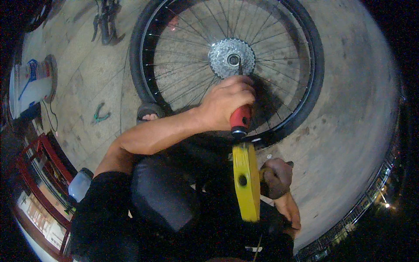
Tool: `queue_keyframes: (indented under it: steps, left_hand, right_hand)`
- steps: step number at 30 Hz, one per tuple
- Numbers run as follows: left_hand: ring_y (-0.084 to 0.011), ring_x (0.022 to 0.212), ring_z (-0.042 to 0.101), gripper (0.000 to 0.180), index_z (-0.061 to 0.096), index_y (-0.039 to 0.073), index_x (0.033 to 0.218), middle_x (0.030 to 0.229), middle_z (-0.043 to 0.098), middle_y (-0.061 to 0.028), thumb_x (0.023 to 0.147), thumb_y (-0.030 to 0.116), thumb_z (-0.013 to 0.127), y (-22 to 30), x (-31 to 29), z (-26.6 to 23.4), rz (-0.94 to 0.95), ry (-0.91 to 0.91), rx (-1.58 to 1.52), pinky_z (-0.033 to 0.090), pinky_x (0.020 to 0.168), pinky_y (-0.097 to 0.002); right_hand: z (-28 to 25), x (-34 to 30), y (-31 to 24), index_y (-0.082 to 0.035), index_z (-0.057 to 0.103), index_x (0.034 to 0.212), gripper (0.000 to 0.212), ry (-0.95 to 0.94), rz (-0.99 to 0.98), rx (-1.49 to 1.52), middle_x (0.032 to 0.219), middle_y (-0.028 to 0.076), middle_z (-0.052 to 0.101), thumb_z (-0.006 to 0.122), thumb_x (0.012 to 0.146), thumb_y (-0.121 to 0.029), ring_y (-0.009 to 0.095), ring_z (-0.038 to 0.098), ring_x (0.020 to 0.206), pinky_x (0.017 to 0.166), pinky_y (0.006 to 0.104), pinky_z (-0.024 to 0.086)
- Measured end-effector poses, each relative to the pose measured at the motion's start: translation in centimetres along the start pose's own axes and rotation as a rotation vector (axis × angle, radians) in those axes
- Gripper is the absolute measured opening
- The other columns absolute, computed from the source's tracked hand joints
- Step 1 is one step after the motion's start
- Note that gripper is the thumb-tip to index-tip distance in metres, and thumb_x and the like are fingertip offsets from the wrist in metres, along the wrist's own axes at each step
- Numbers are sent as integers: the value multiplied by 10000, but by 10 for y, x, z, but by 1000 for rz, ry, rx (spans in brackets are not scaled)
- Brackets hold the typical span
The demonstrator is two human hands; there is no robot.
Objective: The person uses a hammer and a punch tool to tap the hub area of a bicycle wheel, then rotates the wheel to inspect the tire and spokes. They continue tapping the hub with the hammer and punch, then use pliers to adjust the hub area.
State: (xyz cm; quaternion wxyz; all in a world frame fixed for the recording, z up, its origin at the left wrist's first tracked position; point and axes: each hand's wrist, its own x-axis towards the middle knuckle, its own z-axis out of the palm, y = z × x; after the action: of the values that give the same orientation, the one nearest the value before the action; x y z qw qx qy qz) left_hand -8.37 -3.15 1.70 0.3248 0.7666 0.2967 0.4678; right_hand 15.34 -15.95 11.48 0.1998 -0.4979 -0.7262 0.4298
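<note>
From where I'm standing, the bicycle wheel [139, 74] lies on the bare floor [358, 87], toward its far edge, with the silver sprocket stack [219, 51] facing up at its middle. The left hand's grip [234, 97] is wrapped around a red-handled screwdriver [241, 118], its dark shaft pointing at the right side of the stack's central ring; I can't tell whether the tip is actually touching. The right hand's grip [276, 178] is clenched on the handle of a yellow hammer [248, 196], whose head sits near the butt of the screwdriver.

I'd say the step in hand is lining up the screwdriver for a tap at that ring. To my eye, the next move calls for a steady tip and a short, straight blow, with the left knuckles kept clear.

Toward the floor's right edge there's bare room beyond the tyre, so the right elbow has space. The left is tighter: a foot [150, 112] stands just beside the tyre, green-handled pliers [101, 114] lie further out, and a white bucket [40, 91] stands near the floor's left edge. The person's knees limit the backswing.
</note>
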Motion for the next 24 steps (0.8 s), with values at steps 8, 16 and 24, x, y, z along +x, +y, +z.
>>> queue_keyframes:
  steps: [8, 16, 24]
  left_hand:
    - [-424, 1095, 545, 450, 591, 82, 972, 1068, 612, -159, 588, 246, 761, 4, -3, -2, -85, -77, 49, 460, 897, -489]
    - [-439, 1098, 533, 450, 589, 79, 939, 1032, 612, -154, 544, 233, 742, -1, 1, 5, -91, -71, -3, 428, 935, -508]
    - [-420, 1058, 554, 438, 593, 87, 944, 1000, 609, -153, 546, 210, 730, 3, 2, 8, -105, -75, 26, 433, 944, -489]
  right_hand:
    - [7, -5, 10, -156, 588, 946, 228, 102, -201, 3, 737, 76, 595, 710, 760, -204, 303, 565, 566, 508, 411, 456]
    - [3, -5, 17, -77, 575, 1038, 346, 76, -266, -368, 740, 91, 601, 691, 725, -165, 303, 574, 608, 551, 420, 474]
    - [3, -8, 15, -78, 579, 844, 248, -24, 339, 88, 686, 109, 591, 625, 863, -320, 301, 558, 579, 532, 400, 448]
